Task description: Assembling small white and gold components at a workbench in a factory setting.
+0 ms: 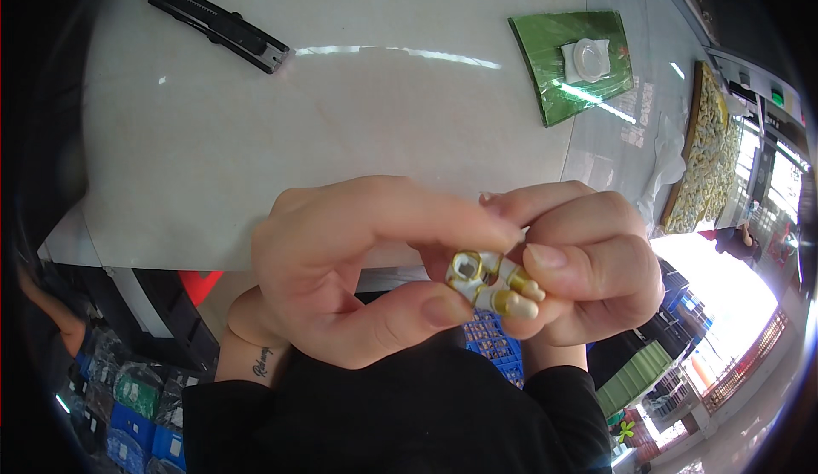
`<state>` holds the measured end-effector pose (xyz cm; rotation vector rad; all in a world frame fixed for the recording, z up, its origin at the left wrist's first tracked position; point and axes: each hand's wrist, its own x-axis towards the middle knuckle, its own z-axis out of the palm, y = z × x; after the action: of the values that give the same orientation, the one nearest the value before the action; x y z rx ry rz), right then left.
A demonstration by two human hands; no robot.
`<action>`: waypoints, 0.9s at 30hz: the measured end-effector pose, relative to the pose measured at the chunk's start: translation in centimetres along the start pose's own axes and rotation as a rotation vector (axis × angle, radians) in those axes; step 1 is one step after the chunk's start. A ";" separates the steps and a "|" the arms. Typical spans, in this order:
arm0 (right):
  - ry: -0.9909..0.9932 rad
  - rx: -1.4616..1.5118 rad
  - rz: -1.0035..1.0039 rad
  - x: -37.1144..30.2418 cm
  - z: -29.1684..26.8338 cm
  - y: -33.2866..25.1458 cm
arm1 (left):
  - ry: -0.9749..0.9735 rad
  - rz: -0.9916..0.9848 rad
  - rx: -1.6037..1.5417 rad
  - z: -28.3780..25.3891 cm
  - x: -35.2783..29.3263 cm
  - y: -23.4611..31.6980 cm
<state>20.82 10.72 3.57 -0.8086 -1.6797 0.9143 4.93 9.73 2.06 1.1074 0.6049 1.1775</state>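
Note:
Both my hands are raised in front of my body, near the table's close edge, and grip one small white and gold figurine piece (492, 280). A round opening shows at its left end, and two rounded, pale tips stick out at its right end. My left hand (366, 261) pinches the opening end between thumb and forefinger. Curled close beside it, my right hand (592, 261) has its thumb and fingers closed on the piece's right side. The fingers partly cover the piece.
On the pale table (341, 116) lies a black utility knife (217, 26), far left. A flat green packet (554, 95) carrying a small white round item (589, 60) lies far right. Beyond are a tray of many small pieces (703, 158), a blue crate (494, 350) and a green crate (635, 378).

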 end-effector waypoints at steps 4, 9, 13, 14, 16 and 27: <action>0.008 -0.006 -0.037 0.1 0.1 0.4 | -0.023 0.257 -0.042 -0.6 -0.2 -1.7; 0.011 -0.017 -0.004 -0.3 0.1 0.5 | -0.105 0.231 0.052 -1.1 0.3 -1.3; 0.007 0.010 -0.004 -0.4 0.1 0.6 | -0.124 0.235 0.138 -1.3 0.2 -1.0; 0.002 0.020 0.008 -0.4 0.0 0.6 | -0.124 0.234 0.138 -1.3 0.2 -1.1; -0.001 0.026 0.020 -0.4 -0.2 0.5 | -0.088 0.241 0.159 -1.1 0.2 -1.1; 0.001 0.052 0.004 -0.6 -0.3 0.6 | -0.078 0.263 0.221 -0.9 0.2 -1.1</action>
<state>21.32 10.55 2.84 -0.7771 -1.6474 0.9567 4.67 10.26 0.79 1.4477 0.5495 1.3069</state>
